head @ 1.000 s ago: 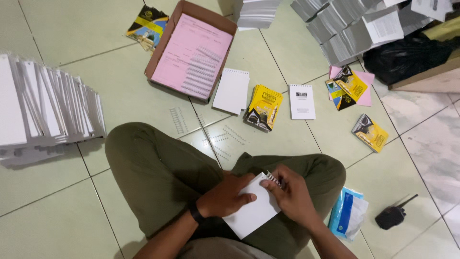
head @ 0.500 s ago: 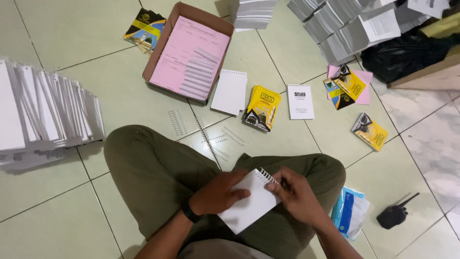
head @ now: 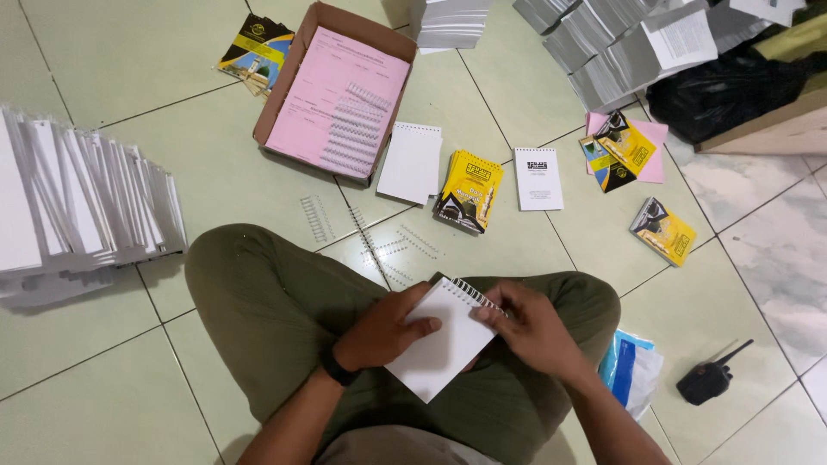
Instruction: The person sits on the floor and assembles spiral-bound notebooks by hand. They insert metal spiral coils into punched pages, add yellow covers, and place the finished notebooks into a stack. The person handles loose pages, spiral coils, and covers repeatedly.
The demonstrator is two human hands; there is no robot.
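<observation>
Cardboard box (head: 274, 112) of pink sheets (head: 336, 95), black handheld radio (head: 708, 379), white paper stacks (head: 77, 207) on tiles.

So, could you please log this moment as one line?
left hand: holds white spiral-bound paper notepad | right hand: at its wire coil | on lap
</observation>
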